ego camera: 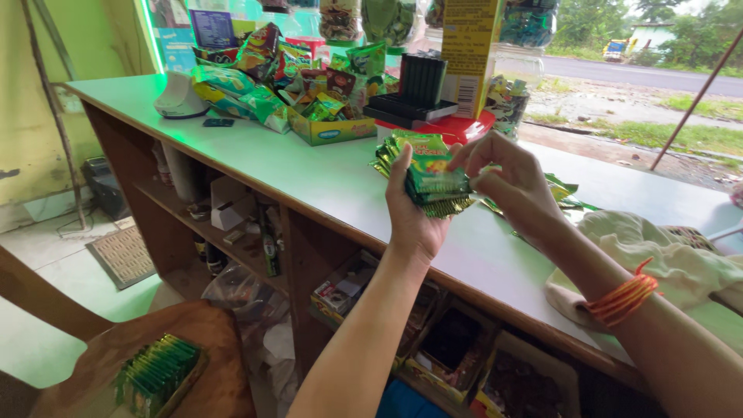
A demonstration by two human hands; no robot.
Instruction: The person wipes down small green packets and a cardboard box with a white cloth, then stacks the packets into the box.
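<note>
From my feed I see a long pale counter (309, 174) on a brown wooden base. Left of the counter stands a yellow-green wall (31, 116) above a light tiled floor (46, 310) with a ribbed mat (122, 255). Beneath the counter run cluttered wooden shelves (224, 232). Beyond the counter lie a road (619, 73) and grass (681, 135) (grey daylight pours in).

I see my left hand (414, 220) holding a stack of green foil sachets (428, 176) above the long pale table (309, 174), my right hand (507, 182) just right of it; an open yellow-green cardboard box (329, 128) sits far left.
</note>
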